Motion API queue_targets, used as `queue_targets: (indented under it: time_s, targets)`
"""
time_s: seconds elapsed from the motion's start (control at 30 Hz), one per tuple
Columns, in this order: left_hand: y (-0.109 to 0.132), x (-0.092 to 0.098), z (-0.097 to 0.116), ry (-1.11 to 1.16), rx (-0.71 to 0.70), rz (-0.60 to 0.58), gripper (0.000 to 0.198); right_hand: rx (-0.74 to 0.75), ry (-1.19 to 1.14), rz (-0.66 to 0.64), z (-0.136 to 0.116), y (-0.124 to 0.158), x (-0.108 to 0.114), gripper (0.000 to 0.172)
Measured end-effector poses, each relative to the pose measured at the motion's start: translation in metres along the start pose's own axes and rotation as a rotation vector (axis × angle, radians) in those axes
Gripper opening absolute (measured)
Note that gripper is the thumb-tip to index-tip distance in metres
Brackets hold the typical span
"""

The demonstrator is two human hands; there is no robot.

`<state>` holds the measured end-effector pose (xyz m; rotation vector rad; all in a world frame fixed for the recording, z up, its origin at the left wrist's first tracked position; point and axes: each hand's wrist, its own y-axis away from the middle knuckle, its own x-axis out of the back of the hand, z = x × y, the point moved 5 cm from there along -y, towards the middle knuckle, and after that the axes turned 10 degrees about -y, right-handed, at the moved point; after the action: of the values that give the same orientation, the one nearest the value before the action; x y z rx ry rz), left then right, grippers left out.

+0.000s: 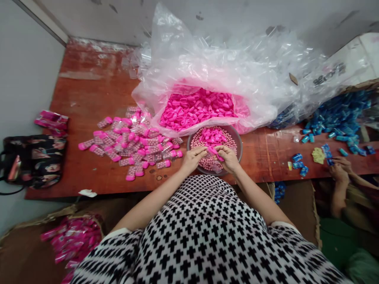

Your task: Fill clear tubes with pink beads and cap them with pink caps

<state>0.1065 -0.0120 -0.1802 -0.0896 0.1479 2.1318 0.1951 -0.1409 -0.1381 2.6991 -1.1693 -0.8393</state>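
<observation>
My left hand point(192, 158) and my right hand point(229, 158) meet above a grey bowl point(239, 144). Between the fingertips of my right hand is a bright pink plastic cap point(219, 154). The fingers of my left hand are pinched at the cap's left side; what they grip is too small to make out. Below them, the bowl holds round pink beads point(197, 139), with a heap of loose pink caps point(213, 135) on top. Some clear plastic pieces point(215, 167) lie on the beads near the bowl's front.
Behind the bowl lies an open plastic bag point(257, 98) of pink caps. Filled bead containers point(121, 138) are piled on the table point(91, 94) at left, near a black floral bag point(49, 159). At right, a co-worker's hands point(340, 169) are among blue pieces point(337, 118).
</observation>
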Motion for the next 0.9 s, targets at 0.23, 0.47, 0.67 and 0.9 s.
queue_targets:
  time_s: [0.23,0.47,0.67,0.9]
  targets:
    - [0.001,0.008,-0.005,0.060,0.058,0.039,0.047,-0.044,-0.078,0.016,0.011,0.007,0.003,0.046]
    - [0.007,0.003,0.018,-0.251,-0.283,-0.100,0.022,-0.159,-0.042,-0.074,0.013,0.001,-0.004,0.039]
    - [0.017,-0.003,0.010,-0.222,-0.252,-0.092,0.024,-0.441,-0.206,-0.116,0.037,0.006,-0.018,0.034]
    - [0.019,0.002,-0.005,-0.230,-0.197,-0.037,0.024,-0.254,-0.237,0.061,0.059,-0.005,-0.020,0.013]
